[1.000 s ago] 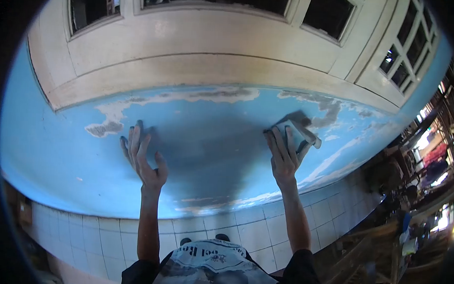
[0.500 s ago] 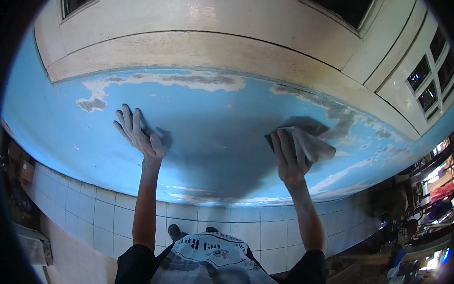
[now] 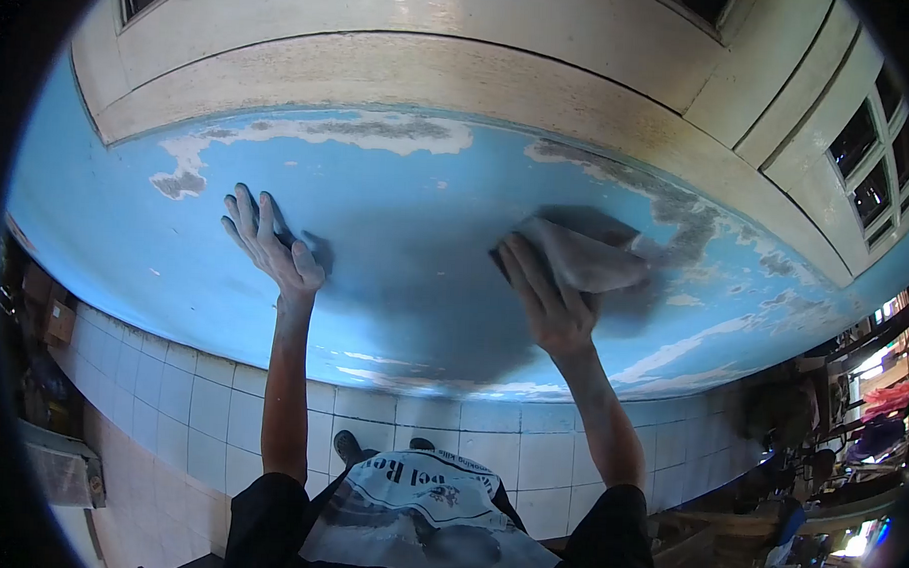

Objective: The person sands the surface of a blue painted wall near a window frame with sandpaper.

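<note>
Sheet (image 3: 591,259), grey and bent, is in the right hand (image 3: 556,313), held at the blue wall (image 3: 376,231). The right hand's fingers (image 3: 520,261) are extended and close together, with hold of the sheet; a dark edge shows just left of them, while the larger part covers the outer fingers and juts out to their right. How much of the sheet touches the wall is hidden. The left hand (image 3: 280,256) is open at the wall, well apart from the sheet, its fingers a little spread, its thumb out to the right, holding nothing. White and grey patches (image 3: 385,131) run along the wall's upper part, below a cream frame (image 3: 412,67). Below the wall are white tiles (image 3: 485,417), two dark shoes (image 3: 347,445) and a printed shirt (image 3: 417,508).
</note>
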`<move>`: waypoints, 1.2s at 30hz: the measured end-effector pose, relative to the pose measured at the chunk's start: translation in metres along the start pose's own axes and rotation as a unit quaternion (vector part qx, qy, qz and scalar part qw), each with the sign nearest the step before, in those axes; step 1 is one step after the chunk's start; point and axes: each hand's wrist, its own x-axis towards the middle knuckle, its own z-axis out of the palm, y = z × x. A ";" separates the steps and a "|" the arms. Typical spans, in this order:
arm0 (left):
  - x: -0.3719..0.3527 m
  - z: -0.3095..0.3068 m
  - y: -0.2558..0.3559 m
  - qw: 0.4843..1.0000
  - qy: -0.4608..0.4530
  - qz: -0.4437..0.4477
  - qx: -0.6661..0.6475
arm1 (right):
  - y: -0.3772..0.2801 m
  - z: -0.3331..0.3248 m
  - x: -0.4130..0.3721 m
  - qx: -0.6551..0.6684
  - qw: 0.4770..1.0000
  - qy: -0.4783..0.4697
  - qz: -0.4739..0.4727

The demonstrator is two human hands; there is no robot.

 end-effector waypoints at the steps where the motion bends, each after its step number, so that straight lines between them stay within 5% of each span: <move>1: 0.000 0.000 -0.001 1.000 0.003 0.003 0.002 | 0.003 0.000 -0.003 -0.012 1.000 -0.023 0.008; 4: -0.001 -0.002 -0.001 1.000 -0.008 -0.004 0.007 | -0.004 0.006 -0.003 -0.074 0.997 0.012 0.016; 7: 0.000 -0.001 0.004 1.000 -0.003 -0.003 0.007 | -0.019 0.009 0.020 0.047 0.998 0.037 0.009; 11: -0.001 -0.001 0.002 1.000 -0.009 -0.001 0.009 | -0.004 0.010 -0.005 0.009 1.000 0.002 -0.005; 14: 0.002 -0.002 0.001 1.000 -0.009 -0.004 0.012 | -0.012 0.007 -0.004 0.017 0.995 -0.009 0.094; 16: 0.001 -0.002 0.007 1.000 -0.012 -0.004 -0.001 | -0.033 0.007 0.012 0.055 0.990 -0.129 -0.005; 20: 0.005 -0.010 0.002 0.999 -0.037 0.005 -0.011 | -0.046 0.020 0.009 0.180 0.982 -0.043 -0.046; 22: 0.008 -0.020 -0.001 0.997 -0.068 0.007 -0.028 | -0.029 0.006 -0.002 0.320 0.931 -0.128 0.120; 23: 0.010 -0.022 -0.005 0.997 -0.065 0.008 -0.032 | -0.021 0.009 -0.006 0.289 0.945 -0.050 0.143; 24: 0.012 -0.024 -0.009 0.998 -0.060 0.015 -0.030 | -0.013 0.014 -0.011 0.258 0.952 0.028 0.165; 29: 0.048 -0.016 -0.001 0.997 0.004 0.033 -0.070 | 0.048 0.005 -0.017 0.086 0.981 0.032 0.172; 31: 0.055 -0.007 0.003 0.995 0.037 0.026 -0.090 | 0.039 0.011 -0.016 0.113 0.971 0.048 0.207; 33: 0.055 -0.007 0.006 0.999 0.016 0.018 -0.024 | 0.015 0.014 -0.028 0.291 0.943 -0.092 0.137; 34: 0.055 -0.006 0.006 0.999 0.019 0.019 -0.027 | 0.013 0.010 -0.035 0.287 0.944 -0.089 0.137; 36: 0.052 -0.006 0.003 1.000 0.018 0.011 -0.009 | 0.010 0.004 -0.045 0.306 0.887 -0.332 0.091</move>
